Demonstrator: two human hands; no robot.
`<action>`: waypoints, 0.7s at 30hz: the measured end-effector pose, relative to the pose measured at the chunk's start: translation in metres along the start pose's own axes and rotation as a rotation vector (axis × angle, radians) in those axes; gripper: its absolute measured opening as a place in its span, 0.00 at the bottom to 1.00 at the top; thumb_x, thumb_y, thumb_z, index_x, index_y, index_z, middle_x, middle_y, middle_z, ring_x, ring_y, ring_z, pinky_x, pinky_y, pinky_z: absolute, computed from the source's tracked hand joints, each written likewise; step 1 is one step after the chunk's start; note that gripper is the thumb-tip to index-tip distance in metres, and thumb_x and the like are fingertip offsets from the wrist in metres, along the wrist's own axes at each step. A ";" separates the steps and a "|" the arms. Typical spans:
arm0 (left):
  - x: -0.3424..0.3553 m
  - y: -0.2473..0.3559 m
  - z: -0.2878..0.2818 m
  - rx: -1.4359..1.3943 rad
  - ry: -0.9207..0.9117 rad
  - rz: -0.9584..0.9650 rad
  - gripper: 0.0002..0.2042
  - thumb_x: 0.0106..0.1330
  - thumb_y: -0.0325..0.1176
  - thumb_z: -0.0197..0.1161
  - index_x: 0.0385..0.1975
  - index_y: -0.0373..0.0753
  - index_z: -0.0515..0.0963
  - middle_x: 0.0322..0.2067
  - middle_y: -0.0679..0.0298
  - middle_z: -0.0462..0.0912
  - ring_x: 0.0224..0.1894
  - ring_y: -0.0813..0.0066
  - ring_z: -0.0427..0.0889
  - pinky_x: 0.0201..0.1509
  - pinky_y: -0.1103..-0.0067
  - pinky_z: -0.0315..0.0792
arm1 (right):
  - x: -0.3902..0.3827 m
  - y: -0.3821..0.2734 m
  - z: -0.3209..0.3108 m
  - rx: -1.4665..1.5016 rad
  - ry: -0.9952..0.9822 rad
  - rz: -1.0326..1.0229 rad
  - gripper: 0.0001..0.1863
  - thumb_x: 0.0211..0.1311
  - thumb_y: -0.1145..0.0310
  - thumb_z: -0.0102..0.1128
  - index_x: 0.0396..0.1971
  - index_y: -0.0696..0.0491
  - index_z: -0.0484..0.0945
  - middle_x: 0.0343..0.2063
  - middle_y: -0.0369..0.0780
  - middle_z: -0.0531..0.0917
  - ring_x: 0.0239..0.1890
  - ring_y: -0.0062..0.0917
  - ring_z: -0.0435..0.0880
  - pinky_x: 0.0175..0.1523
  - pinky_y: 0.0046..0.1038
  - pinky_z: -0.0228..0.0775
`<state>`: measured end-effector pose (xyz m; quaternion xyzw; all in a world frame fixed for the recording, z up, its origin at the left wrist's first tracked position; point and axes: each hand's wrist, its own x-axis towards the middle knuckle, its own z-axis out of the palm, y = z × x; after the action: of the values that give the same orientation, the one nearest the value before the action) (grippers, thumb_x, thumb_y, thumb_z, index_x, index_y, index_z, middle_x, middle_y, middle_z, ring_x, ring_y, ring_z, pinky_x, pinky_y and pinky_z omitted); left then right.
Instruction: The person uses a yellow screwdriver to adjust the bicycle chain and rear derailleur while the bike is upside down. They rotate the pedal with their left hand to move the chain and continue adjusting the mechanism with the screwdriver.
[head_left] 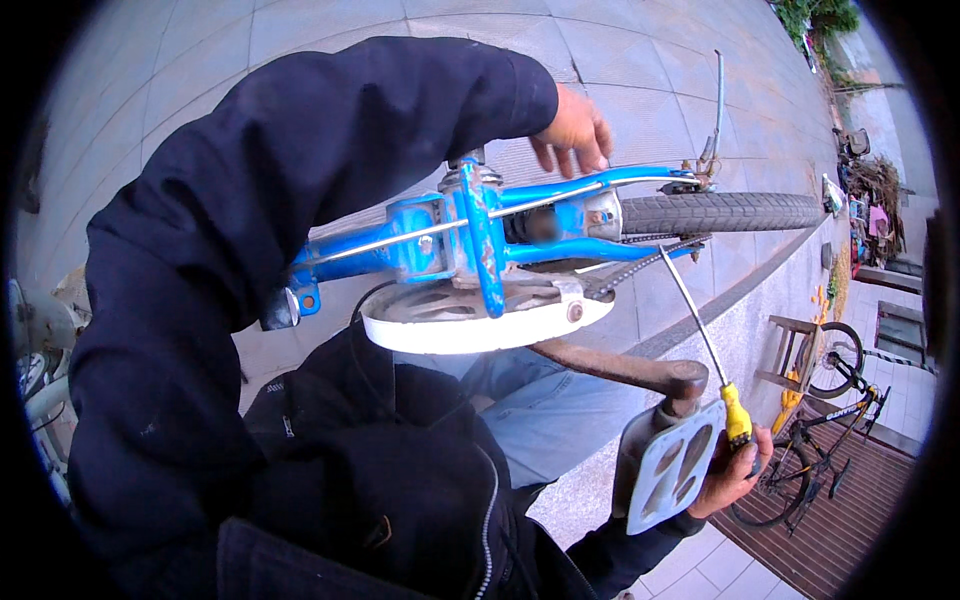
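Observation:
A blue bicycle frame [400, 237] stretches across the middle, with a rear tyre [720, 212] at its right end. My left hand [577, 132] reaches over the frame from the far side; its fingers hang loosely apart beside a blue tube, holding nothing that shows. At the lower right, my right hand [738, 478] is closed round the yellow-and-black handle of a screwdriver [737, 410]. Its long shaft slants up to the chain [635, 268], where the tip meets or nearly meets it. Between my hands are a white-rimmed chain guard [490, 335], a rusty crank arm [620, 366] and a pale pedal [678, 468].
A dark bicycle [800, 450] stands on a brown slatted surface [850, 520] at the right, near a wooden chair [790, 350]. Paving tiles [640, 80] lie beyond the frame. Part of another bike [45, 390] shows at the left edge. Dry brush [875, 190] is heaped at far right.

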<state>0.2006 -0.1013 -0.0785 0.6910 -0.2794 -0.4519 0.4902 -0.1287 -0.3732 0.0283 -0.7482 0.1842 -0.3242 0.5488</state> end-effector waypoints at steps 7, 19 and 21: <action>-0.003 0.027 0.003 0.333 0.003 0.377 0.15 0.55 0.32 0.61 0.43 0.47 0.79 0.49 0.58 0.75 0.51 0.61 0.72 0.47 0.68 0.72 | 0.010 -0.004 -0.006 0.048 -0.017 -0.023 0.21 0.56 0.61 0.58 0.44 0.59 0.68 0.35 0.41 0.73 0.32 0.19 0.76 0.33 0.11 0.69; 0.003 0.053 0.038 0.782 -0.133 0.133 0.16 0.52 0.29 0.59 0.42 0.44 0.80 0.64 0.52 0.50 0.56 0.50 0.68 0.56 0.68 0.66 | 0.006 0.014 -0.013 0.069 0.028 -0.084 0.18 0.63 0.56 0.48 0.45 0.55 0.68 0.20 0.37 0.70 0.15 0.15 0.65 0.19 0.14 0.55; 0.008 0.048 0.037 0.761 -0.140 0.125 0.16 0.52 0.30 0.59 0.43 0.44 0.80 0.64 0.52 0.49 0.56 0.50 0.67 0.56 0.68 0.65 | 0.006 0.018 -0.016 0.111 0.025 -0.067 0.18 0.62 0.58 0.50 0.44 0.56 0.69 0.23 0.39 0.71 0.16 0.16 0.66 0.20 0.13 0.58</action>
<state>0.1740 -0.1411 -0.0404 0.7726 -0.5014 -0.3310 0.2052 -0.1338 -0.3941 0.0157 -0.7181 0.1477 -0.3614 0.5761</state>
